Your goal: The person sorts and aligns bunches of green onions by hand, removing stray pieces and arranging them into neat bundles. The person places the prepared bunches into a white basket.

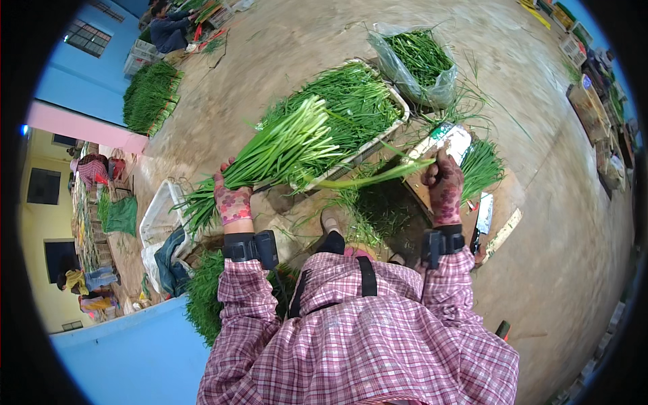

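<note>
My left hand (232,197), in a flower-patterned glove, grips a thick bunch of green Chinese chives (283,144), its pale cut ends pointing up and to the right. In my gloved right hand (445,190) the fingers pinch a few yellowish-green leaves (379,176), which stretch left toward the bunch. Behind the bunch, a white plastic crate (399,109) is heaped with more chives. Just beyond my right hand lies a white board or box (458,142) with a green patch, beside a small chive bundle (483,167).
A knife (484,215) and a pale strip (502,235) lie right of my right hand. A clear plastic bag (440,93) of greens stands behind the crate. Left are a white basket (164,207) and piled chives (152,96). Loose trimmings (372,217) litter the floor; a person (172,28) sits far left.
</note>
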{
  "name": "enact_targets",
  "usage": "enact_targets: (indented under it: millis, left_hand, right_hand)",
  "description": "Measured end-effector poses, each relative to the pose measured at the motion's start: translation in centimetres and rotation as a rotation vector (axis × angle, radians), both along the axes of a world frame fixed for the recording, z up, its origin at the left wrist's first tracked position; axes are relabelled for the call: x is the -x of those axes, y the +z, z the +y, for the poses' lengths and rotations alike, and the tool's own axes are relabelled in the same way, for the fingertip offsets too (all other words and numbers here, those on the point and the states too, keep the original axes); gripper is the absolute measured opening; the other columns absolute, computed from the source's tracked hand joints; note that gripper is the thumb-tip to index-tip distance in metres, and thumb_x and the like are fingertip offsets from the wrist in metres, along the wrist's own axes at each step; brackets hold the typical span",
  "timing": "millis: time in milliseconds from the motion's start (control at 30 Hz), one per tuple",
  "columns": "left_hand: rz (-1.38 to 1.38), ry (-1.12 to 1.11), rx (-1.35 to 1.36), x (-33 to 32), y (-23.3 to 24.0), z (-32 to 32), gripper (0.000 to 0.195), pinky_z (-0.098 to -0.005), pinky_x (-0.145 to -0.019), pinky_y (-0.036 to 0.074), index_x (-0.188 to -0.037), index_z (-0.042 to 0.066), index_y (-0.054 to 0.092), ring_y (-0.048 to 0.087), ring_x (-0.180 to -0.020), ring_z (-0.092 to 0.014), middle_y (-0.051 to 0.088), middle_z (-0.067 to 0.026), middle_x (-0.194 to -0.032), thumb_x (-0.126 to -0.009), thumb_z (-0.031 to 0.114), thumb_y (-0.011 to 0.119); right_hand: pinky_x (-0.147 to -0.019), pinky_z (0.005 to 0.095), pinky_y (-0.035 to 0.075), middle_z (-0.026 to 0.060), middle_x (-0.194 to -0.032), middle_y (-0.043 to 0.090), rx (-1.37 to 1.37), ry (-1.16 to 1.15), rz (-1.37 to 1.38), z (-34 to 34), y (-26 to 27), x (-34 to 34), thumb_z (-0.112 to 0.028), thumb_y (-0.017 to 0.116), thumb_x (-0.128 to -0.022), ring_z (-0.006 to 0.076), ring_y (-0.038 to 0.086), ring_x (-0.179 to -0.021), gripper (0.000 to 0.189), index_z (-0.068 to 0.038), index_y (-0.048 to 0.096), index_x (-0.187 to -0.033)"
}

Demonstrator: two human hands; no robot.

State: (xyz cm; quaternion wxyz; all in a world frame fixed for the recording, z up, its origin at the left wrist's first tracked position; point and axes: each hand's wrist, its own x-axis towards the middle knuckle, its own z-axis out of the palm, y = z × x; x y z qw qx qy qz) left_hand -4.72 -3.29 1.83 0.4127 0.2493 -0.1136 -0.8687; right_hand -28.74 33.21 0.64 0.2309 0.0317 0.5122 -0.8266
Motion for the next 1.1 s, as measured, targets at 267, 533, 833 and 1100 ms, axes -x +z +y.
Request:
enact_targets:
  millis: [267, 533, 833, 1100]
  left_hand:
    - [0.026, -0.058, -0.044, 1.4, -0.6, 1.6, 0.025, -0.0515, -0.103, 0.04, -0.097, 0.006, 0.061, 0.057, -0.108, -0.03, 0.064, -0.012, -0.111, -0.1, 0.026, 0.047]
    - [-0.039, -0.051, -0.021, 1.9, -0.6, 2.2, 0.021, -0.0499, -0.103, 0.04, -0.097, 0.007, 0.063, 0.058, -0.109, -0.027, 0.065, -0.0105, -0.112, -0.098, 0.026, 0.053]
    - [-0.115, -0.071, 0.109, 2.6, 0.4, 4.2, 0.024, -0.0478, -0.104, 0.04, -0.095, 0.006, 0.06, 0.056, -0.111, -0.027, 0.062, -0.0102, -0.113, -0.097, 0.03, 0.056]
    - [-0.084, -0.105, 0.214, 1.3, -0.5, 2.2, 0.022, -0.0499, -0.101, 0.043, -0.094, 0.006, 0.06, 0.056, -0.108, -0.027, 0.062, -0.01, -0.108, -0.094, 0.028, 0.061]
  right_hand:
    - [-0.078, 0.0322, 0.053, 0.0143, -0.099, 0.069, -0.573, 0.3, 0.465, -9.2, -1.8, -5.8, -0.03, 0.076, -0.081, 0.0234, 0.067, -0.089, 0.046, -0.001, 0.063, -0.115]
    - [-0.043, 0.022, 0.035, -0.0045, -0.057, 0.044, 0.279, 0.222, -0.232, -9.0, 3.1, -4.1, -0.015, 0.056, -0.094, 0.0065, 0.039, -0.044, 0.012, -0.006, 0.058, -0.086]
    - [-0.064, 0.0372, 0.05, 0.0122, -0.08, 0.069, -0.74, 0.519, 0.392, -12.2, 1.7, -2.7, -0.037, 0.072, -0.08, 0.0277, 0.065, -0.072, 0.04, -0.002, 0.068, -0.099]
    - [-0.067, 0.0363, 0.053, 0.0098, -0.085, 0.071, -1.045, 0.383, 0.402, -9.5, 0.5, -1.1, -0.033, 0.06, -0.09, 0.0252, 0.069, -0.073, 0.025, -0.015, 0.067, -0.106]
